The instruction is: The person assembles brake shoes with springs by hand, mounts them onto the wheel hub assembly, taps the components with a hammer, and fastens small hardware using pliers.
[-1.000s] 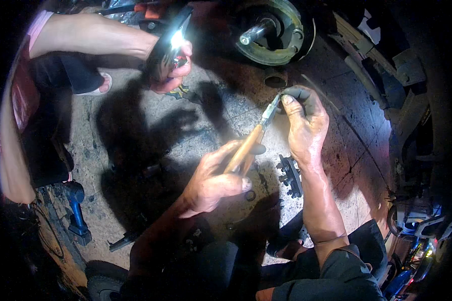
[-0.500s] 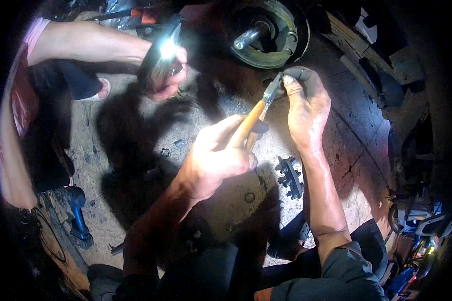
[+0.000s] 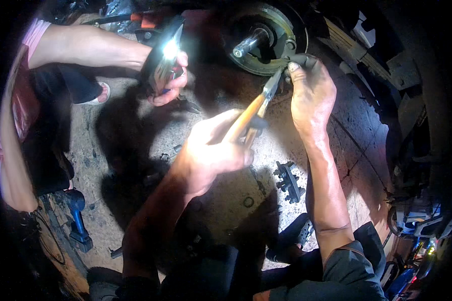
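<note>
My left hand is closed round the orange-yellow handles of a pair of pliers, their jaws pointing up and to the right. Thumb and fingers of my right hand pinch together right at the jaw tips. Something small and dark seems to be between them, too hidden to name. Both the jaws and my right fingertips are at the lower right edge of a round brake assembly, which has curved shoes and a shiny central spindle. Whether they touch it I cannot tell.
At upper left another person's hand holds a bright light. A black part with several bolts and a small ring lie on the floor. A blue cordless power tool is at left; clutter lines the right side.
My right hand and the plier jaws have shifted slightly up and right, closer to the brake assembly's lower edge. My left hand has moved slightly left. The other person's light stays nearly still.
</note>
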The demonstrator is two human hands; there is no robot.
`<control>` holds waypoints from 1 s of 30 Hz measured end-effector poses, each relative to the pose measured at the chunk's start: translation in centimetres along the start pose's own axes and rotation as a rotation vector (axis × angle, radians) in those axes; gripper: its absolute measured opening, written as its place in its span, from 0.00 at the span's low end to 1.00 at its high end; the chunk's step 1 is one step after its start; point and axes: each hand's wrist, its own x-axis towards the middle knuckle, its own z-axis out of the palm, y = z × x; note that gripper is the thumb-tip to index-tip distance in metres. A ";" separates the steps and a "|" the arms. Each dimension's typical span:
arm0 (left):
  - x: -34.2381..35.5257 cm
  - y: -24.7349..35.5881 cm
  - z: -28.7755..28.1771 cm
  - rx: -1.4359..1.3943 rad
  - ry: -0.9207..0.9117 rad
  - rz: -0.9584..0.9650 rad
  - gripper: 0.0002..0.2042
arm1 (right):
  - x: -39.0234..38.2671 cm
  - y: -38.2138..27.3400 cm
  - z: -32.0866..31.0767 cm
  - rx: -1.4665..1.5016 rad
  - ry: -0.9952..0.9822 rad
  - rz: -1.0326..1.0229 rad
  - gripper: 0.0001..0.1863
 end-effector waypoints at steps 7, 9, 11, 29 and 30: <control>-2.6 -3.7 0.3 -0.340 -0.062 0.009 0.35 | -2.2 -1.9 0.3 0.989 -0.024 0.806 0.08; -2.3 -6.1 -0.4 -0.513 -0.189 -0.039 0.34 | -2.9 -3.4 1.0 1.102 0.113 0.999 0.07; -2.2 -8.2 -1.2 -0.542 -0.201 -0.101 0.32 | -3.7 -0.9 0.4 1.743 -0.194 1.024 0.08; -5.2 -8.5 -0.8 0.524 0.018 0.231 0.29 | -5.1 -1.8 0.7 0.765 0.001 0.754 0.06; -5.2 -8.1 -0.6 0.524 0.018 0.232 0.29 | -5.5 -1.0 0.5 0.738 -0.018 0.707 0.07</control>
